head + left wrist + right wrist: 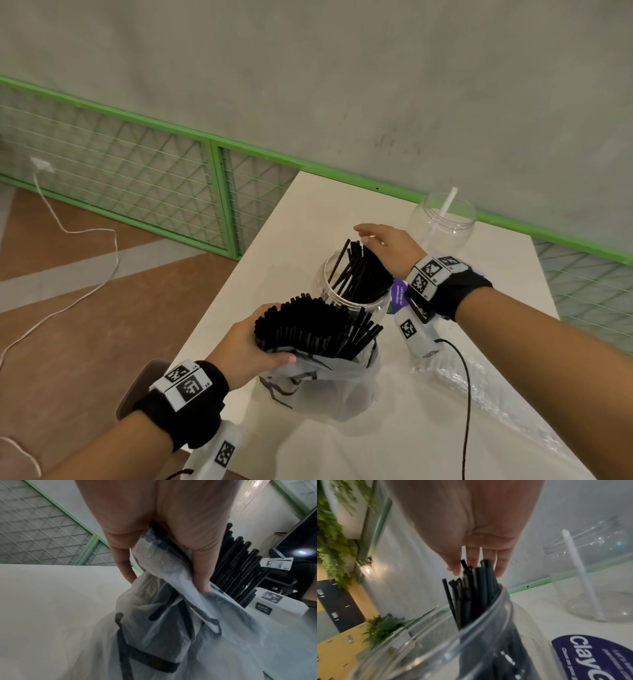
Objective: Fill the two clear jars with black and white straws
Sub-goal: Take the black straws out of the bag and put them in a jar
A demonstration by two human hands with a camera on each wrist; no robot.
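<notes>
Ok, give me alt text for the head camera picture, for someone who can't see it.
A person's right hand rests straight fingers on black straws leaning in a clear jar, while the left hand grips a plastic bag of more black straws. A second jar behind holds one white straw.

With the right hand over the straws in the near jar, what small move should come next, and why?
Probably bring the right hand back to the bag for more black straws: its fingers are straight, holding nothing, and the left hand grips a large bundle not yet in the near jar.
</notes>
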